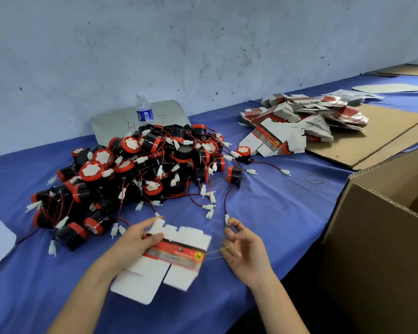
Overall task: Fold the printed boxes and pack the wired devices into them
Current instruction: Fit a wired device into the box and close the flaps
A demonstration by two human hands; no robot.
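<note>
My left hand (136,239) grips a flat bundle of white, red-banded printed boxes (174,256) near the table's front. A thin rubber band (217,253) stretches from the bundle's right end to my right hand (239,247), whose curled fingers pull it sideways. The white connector (227,219) of one wired device (234,174) lies just beside my right fingertips. A big heap of black-and-red round wired devices (140,169) with red-black leads and white plugs covers the table's middle. More flat printed boxes (299,121) are piled at the back right.
A blue cloth (275,201) covers the table. An open cardboard carton (384,225) stands at the right edge. Flat cardboard sheets (377,133) lie under the box pile. A water bottle (144,110) stands by the wall. Loose rubber bands (314,179) lie on the cloth.
</note>
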